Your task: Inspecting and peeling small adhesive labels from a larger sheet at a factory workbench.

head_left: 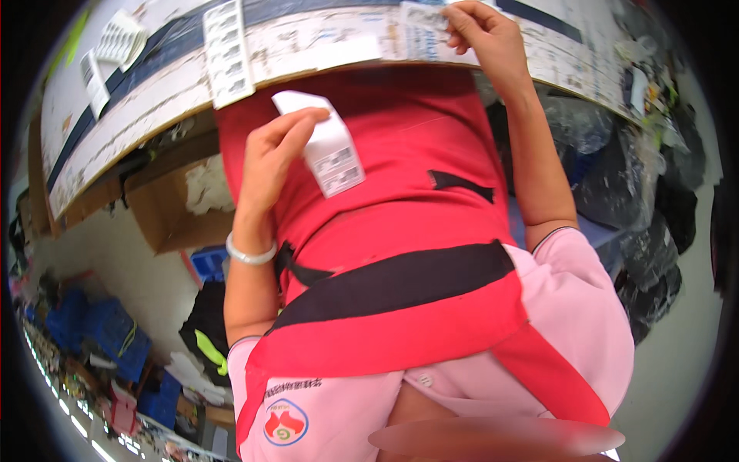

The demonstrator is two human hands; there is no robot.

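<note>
My left hand [279, 152] is closed in a pinch on a strip of white stickers [327, 146], held over the red apron. Printed stickers show at the strip's lower end, while its upper part is blank. Farther away, over the table edge, my right hand [493, 37] has its thumb and forefinger pinched at the right end of a small printed sticker [423, 15]. That sticker lies against a clear plastic bag [423, 45] with blue print on the table [173, 100]. Whether it is stuck to the bag, I cannot tell.
A long sticker strip [228, 54] hangs slightly over the table's near edge. Farther left lies a curled sticker strip [122, 40]. Below the table stands an open cardboard box [158, 208]. Dark plastic bags [616, 181] are heaped at the right.
</note>
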